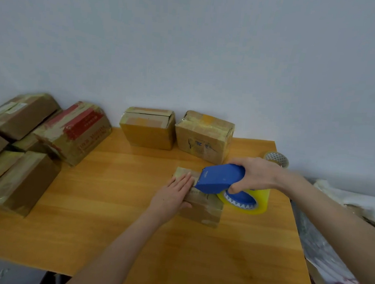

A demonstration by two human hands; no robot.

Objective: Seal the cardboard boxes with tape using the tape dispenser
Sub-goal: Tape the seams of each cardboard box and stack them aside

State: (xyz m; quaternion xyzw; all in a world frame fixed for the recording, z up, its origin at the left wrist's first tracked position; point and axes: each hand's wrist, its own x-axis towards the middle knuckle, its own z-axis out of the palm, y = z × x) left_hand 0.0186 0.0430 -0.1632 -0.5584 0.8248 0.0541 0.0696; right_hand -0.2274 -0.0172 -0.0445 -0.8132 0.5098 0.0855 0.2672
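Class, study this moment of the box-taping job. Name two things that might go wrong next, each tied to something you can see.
1. The tape dispenser has its front edge right beside the fingertips of the left hand on the small box; its cutter could nick them.
2. Only that flat left hand steadies the box, so a pull by the right hand may slide it and skew the tape.

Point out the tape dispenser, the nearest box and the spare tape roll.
tape dispenser (pixel 220 177): head view, on its blue body.
nearest box (pixel 201 215): head view, on its near side face.
spare tape roll (pixel 277 158): head view, on its patterned core.
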